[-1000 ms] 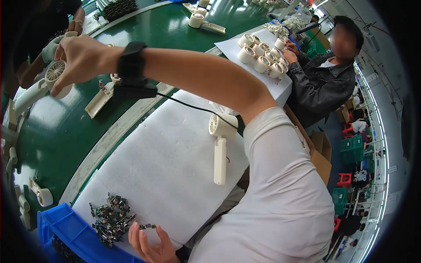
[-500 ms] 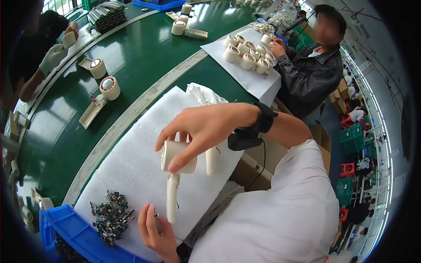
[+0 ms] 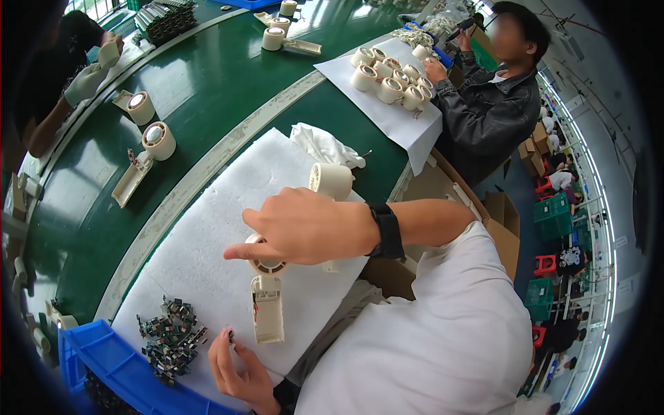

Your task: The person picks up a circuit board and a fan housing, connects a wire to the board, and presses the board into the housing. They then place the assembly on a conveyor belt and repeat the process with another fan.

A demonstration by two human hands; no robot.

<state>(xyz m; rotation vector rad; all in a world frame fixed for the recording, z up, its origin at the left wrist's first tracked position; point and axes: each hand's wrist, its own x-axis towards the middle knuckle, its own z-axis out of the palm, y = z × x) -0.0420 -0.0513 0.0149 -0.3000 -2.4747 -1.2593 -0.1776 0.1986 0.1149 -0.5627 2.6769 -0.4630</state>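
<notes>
Facing up over the foam sheet [image 3: 207,252], presumably for access, the open-handled fan [image 3: 270,321] is partly hidden by the right hand [image 3: 301,225], grip undetermined; near the sheet's lower edge, a small part [image 3: 231,338] is pinched by the left hand [image 3: 242,377].

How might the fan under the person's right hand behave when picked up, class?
The fan likely feels light for its size: its open handle looks hollow. It seems stiff, with straight, moulded edges. Exposed wires may snag.

A red stool [image 3: 546,261] stands between green crates [image 3: 553,217], beyond a cardboard box [image 3: 503,235].
</notes>
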